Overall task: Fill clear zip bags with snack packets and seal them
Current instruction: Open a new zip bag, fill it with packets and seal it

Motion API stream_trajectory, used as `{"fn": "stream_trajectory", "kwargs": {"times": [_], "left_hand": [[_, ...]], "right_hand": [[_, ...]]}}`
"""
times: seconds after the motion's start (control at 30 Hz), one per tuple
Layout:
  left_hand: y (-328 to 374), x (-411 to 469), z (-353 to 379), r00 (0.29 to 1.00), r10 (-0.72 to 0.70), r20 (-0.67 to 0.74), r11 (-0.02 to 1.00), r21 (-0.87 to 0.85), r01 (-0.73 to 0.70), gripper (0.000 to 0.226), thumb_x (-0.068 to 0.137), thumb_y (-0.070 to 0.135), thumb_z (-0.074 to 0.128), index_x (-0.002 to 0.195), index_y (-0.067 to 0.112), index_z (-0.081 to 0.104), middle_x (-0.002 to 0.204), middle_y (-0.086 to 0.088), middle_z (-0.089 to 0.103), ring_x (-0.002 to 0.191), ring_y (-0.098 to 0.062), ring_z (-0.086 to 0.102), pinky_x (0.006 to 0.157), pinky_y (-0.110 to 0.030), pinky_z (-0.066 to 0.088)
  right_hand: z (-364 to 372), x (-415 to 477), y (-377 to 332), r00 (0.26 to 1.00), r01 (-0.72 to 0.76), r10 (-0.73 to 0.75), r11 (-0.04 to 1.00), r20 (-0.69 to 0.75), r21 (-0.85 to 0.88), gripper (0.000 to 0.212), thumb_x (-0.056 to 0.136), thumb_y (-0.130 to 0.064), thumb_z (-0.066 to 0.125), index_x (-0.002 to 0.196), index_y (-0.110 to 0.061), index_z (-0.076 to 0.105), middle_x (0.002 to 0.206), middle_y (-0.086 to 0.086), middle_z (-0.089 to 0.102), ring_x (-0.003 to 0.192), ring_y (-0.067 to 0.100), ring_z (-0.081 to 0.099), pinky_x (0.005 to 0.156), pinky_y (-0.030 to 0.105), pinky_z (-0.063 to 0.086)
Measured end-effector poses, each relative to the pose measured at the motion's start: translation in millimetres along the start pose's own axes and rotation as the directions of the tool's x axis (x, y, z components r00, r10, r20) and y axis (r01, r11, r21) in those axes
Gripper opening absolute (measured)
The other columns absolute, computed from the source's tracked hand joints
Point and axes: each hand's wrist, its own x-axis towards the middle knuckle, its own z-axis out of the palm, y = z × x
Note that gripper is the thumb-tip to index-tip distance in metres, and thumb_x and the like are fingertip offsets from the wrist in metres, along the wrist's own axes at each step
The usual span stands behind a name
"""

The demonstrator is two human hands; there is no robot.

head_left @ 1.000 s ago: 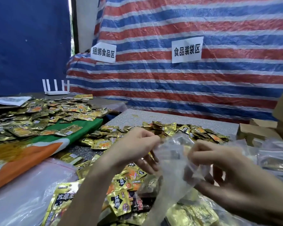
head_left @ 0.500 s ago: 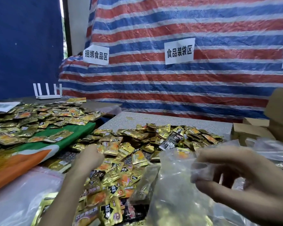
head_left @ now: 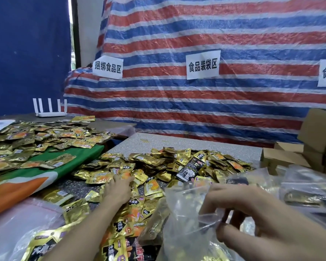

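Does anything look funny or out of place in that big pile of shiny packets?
Yes. One long black snack packet lies on top of the heap of gold foil snack packets on the speckled grey table, toward its far right. Everything around it is gold, so it stands out.

Light even and diffuse, fairly bright; shadows soft and faint among the packets [head_left: 158,162]. Overexposed daylight strip [head_left: 70,25] upper left. Small glints on gold foil, sheen on tarp [head_left: 196,34]. Wide-angle bowing at edges. Near field soft: right hand [head_left: 267,228] and bag [head_left: 184,219] smeared; sign [head_left: 202,64] legible.
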Motion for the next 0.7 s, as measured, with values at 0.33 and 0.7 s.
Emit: {"fn": "stream_trajectory", "kwargs": {"times": [0.33,0.7], "left_hand": [[-12.3,-36.6,-58.9,0.928,-0.148,-0.343,0.767,-0.632,-0.111,0.016,0.104,0.023,0.045,0.119,0.021,0.049,0.093,-0.008,0.066,0.075,-0.025,0.065,0.064,-0.041,0.055],[10.5,-166.4,-190.2,0.89,0.021,-0.455,0.086,-0.886,-0.455,0.015,0.097,0.024,0.06,0.1,0.01,0.065,0.089,-0.008,0.075,0.078,-0.028,0.075,0.067,-0.037,0.061]], "right_hand": [[-14.0,-1.3,-19.3,0.994,-0.08,0.076,0.996,0.083,0.043,0.01,0.087,-0.028,0.056,0.087,-0.03,0.066,0.093,-0.012,0.067,0.08,0.011,0.065,0.062,0.024,0.051],[-2.1,5.6,-28.9,0.971,-0.178,0.178,0.984,0.158,-0.011,0.006,0.089,-0.034,0.069,0.085,-0.039,0.069,0.088,-0.023,0.067,0.078,0.0,0.065,0.061,0.016,0.046]]}}
